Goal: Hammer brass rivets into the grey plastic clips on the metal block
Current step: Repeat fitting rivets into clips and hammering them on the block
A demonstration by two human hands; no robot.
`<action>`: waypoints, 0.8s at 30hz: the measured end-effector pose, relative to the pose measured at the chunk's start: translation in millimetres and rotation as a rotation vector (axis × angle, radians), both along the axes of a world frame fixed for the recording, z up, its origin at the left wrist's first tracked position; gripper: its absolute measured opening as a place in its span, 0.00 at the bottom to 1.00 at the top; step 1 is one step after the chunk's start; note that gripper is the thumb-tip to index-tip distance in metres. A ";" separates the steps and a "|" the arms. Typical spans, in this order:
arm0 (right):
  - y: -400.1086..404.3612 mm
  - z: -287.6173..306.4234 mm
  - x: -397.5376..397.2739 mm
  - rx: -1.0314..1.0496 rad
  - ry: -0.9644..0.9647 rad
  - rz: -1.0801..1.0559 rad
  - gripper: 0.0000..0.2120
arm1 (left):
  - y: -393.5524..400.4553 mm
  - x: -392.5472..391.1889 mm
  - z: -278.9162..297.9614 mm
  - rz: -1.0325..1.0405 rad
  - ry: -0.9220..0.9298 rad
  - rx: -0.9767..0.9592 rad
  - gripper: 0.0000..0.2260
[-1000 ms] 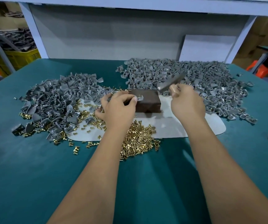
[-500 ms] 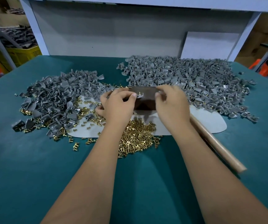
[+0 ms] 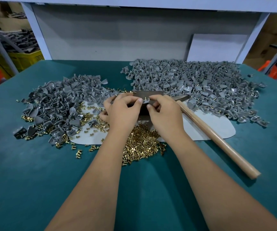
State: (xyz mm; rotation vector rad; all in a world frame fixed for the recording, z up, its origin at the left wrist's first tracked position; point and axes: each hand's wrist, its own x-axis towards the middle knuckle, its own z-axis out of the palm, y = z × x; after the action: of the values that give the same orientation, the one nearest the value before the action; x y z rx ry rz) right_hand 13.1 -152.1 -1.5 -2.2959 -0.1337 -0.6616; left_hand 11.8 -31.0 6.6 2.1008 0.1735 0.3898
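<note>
**Rivets, clips and block at the middle of the green bench**

Rivets and clips cover much of the teal table (image 3: 34,189), the largest surface in view, backed by a grey wall panel (image 3: 117,35) with white posts at either side. A big heap of grey plastic clips (image 3: 201,80) spreads over the far right of the table; a smaller heap (image 3: 56,104), mixed with scattered brass pieces, lies at the left. Beneath the middle lies a pale mat (image 3: 217,129). A hammer (image 3: 217,139) lies on the mat to the right of the hands, its wooden handle running toward the near right and its dark head just beside the block. Off the table at the far left stands a yellow crate (image 3: 26,59) holding dark parts too blurred to name.

A pile of brass rivets (image 3: 142,145) lies just in front of the block, partly hidden by both forearms. The metal block (image 3: 149,95), dark brown, stands on the mat between the two heaps, mostly covered by the hands.

The left hand (image 3: 122,110) and the right hand (image 3: 164,112) meet over the block, fingers curled, pinching one grey clip (image 3: 145,102) on its top. A small brass rivet (image 3: 145,98) stands upright in that clip, between the fingertips.
</note>
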 end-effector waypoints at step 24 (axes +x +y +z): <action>-4.7 39.4 16.5 -0.067 0.281 0.067 0.03 | 0.1 0.7 1.7 -0.034 -0.021 0.039 0.06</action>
State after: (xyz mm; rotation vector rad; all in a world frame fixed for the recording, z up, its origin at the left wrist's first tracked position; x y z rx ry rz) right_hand 29.6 -156.7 37.9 -2.4108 -0.0998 -0.2994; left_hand 12.5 -30.9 8.4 2.1346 0.1186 0.3971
